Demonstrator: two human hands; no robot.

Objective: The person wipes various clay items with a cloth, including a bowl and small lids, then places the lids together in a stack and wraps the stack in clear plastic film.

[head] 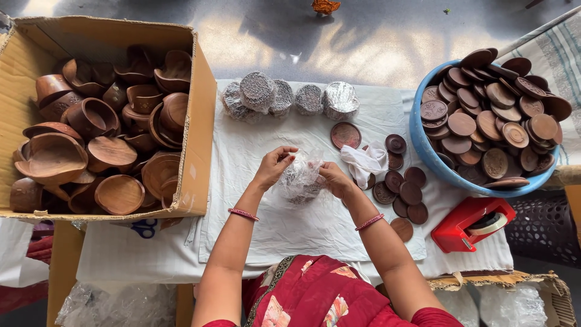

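Both hands hold a stack of round wooden discs wrapped in clear plastic film [301,179] over a white cloth [290,224]. My left hand [273,166] pinches the film at the upper left of the bundle. My right hand [334,178] grips the bundle's right side. Each wrist wears a thin red bangle. Several finished wrapped bundles [289,98] lie in a row at the far edge of the cloth. Loose brown wooden discs [404,192] and a crumpled white rag [365,162] lie just right of my right hand.
A cardboard box [203,115] full of wooden bowls and cups stands at the left. A blue tub [423,151] heaped with wooden discs sits at the right. A red tape dispenser [471,223] rests near the right front. Clear plastic bags lie below the table.
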